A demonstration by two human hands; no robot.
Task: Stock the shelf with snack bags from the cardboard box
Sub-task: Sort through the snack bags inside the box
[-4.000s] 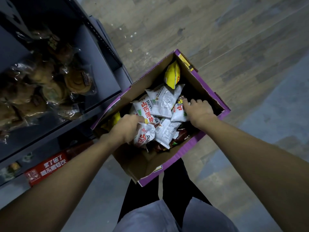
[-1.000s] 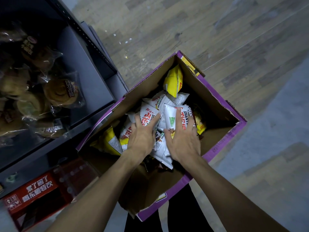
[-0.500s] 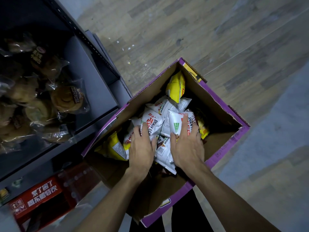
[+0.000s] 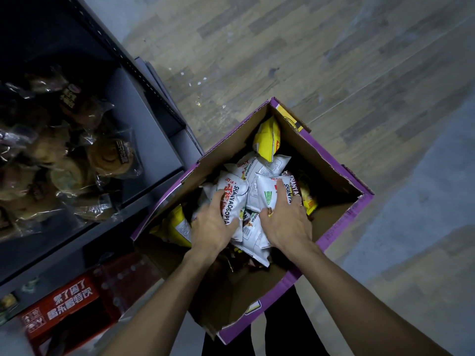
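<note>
Wood floor (image 4: 334,60) fills most of the view. The grey shelf (image 4: 151,140) runs along the person's left. Its upper deck carries wrapped pastries (image 4: 110,158) at the back, w/ bare deck towards the front edge. A red carton (image 4: 69,301) sits on the tier below. The cardboard box (image 4: 341,199), purple outside, stands on the floor just beside the shelf w/ flaps up, right in front of the person. Inside is a loose heap of white snack bags (image 4: 267,170), piled mid-box. One yellow bag (image 4: 267,137) stands against the far corner and another yellow one (image 4: 177,224) is tucked low at the left wall. No bag from the box is on the shelf in view. Both hands are down in the heap. The left hand (image 4: 212,227) has its thumb across the face of a white bag and its fingers curled over the bag's left edge, so it has hold. The right hand (image 4: 288,222) lies flat, fingers spread and nearly straight, pressing the bags towards the left hand w/o closing round anything. Step in hand, as I judge it: gathering a bunch for pickup, approx. early in the task. The next move calls for squeezing the bunch btwn both palms and lifting clear of the flaps, then swinging left to the bare deck. Risk: slick bags may slide out from underneath.
</note>
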